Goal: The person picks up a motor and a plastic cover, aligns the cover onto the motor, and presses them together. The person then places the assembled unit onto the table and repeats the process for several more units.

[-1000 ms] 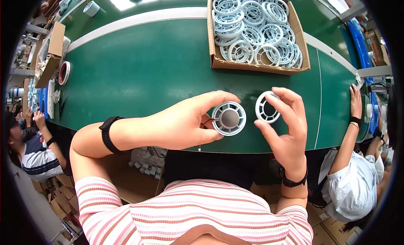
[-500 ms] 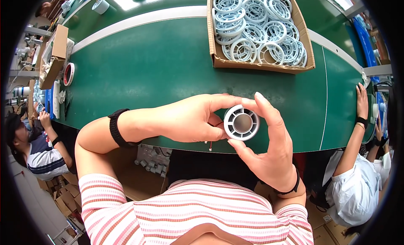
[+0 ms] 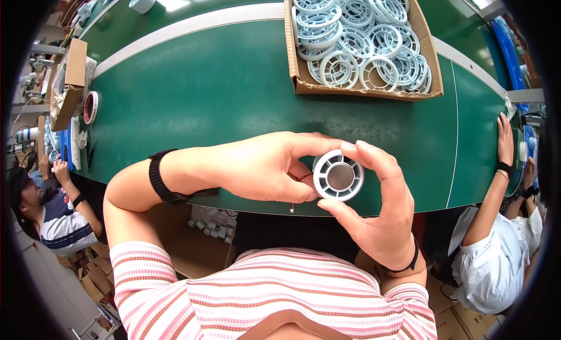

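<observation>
Your left hand [image 3: 263, 171] pinches the grey-faced unit [image 3: 340, 177] behind the white ring [image 3: 339, 197]; right hand [image 3: 383, 214] pinches its rim, likely for alignment.

Bright tabletop glare [image 3: 175, 2] (edges bowed)

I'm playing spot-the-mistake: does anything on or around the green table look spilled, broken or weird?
Nothing stands out as spilled or broken. The pale rings in the cardboard box are jumbled. A thin wire dangling below the left hand may look odd, but probably belongs to the round part held there.
</observation>
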A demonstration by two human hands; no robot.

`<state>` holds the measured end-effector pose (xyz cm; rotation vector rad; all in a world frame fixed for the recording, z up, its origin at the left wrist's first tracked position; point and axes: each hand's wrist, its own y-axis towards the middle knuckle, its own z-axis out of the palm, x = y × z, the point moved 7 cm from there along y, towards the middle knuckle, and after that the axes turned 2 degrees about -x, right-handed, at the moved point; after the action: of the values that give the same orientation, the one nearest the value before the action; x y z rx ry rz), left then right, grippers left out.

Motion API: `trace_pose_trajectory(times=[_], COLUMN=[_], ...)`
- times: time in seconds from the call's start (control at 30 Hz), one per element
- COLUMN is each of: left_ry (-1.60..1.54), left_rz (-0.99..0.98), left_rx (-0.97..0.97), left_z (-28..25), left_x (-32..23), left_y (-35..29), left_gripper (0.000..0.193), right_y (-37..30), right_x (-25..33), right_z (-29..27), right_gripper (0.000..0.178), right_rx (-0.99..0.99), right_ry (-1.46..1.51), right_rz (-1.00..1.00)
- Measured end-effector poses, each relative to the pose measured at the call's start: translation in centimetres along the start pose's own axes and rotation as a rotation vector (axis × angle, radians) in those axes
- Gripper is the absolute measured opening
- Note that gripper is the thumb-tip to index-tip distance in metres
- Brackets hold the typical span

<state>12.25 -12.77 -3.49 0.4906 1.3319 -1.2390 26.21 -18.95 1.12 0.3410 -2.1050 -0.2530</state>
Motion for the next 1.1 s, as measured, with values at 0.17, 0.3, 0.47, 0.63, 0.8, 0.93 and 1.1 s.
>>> trace_pose_trajectory(times=[0.17, 0.3, 0.47, 0.63, 0.8, 0.93, 1.1], left_ry=[-0.069, -0.048, -0.095, -0.305, -0.280, -0.123, 0.683], left_rz=[-0.180, -0.193, -0.208, -0.217, -0.153, -0.090, 0.277], left_rx=[0.053, 0.052, 0.021, -0.030, -0.052, -0.060, -0.327], left_z=[0.1, -0.1, -0.2, 0.4, 0.4, 0.7, 1.6], left_x=[-0.3, -0.6, 0.1, 0.5, 1.3, 0.3, -2.1], left_y=[-0.1, -0.2, -0.1, -0.1, -0.3, 0.1, -1.1], left_gripper=[0.071, 0.068, 0.066, 0.065, 0.066, 0.066, 0.049], right_y=[0.6, 0.7, 0.3, 0.4, 0.6, -0.8, -1.8], right_x=[-0.9, -0.5, -0.4, -0.3, 0.4, 1.6, 1.8], right_z=[-0.3, -0.3, -0.4, -0.6, -0.2, 0.2, -1.3], right_gripper=[0.077, 0.073, 0.072, 0.073, 0.073, 0.070, 0.065], right_rx=[0.050, 0.077, 0.055, 0.059, 0.128, 0.051, 0.085], right_ry=[0.094, 0.045, 0.032, 0.037, -0.025, -0.353, -0.424], right_rz=[0.015, -0.024, -0.026, -0.055, -0.106, -0.233, -0.144])
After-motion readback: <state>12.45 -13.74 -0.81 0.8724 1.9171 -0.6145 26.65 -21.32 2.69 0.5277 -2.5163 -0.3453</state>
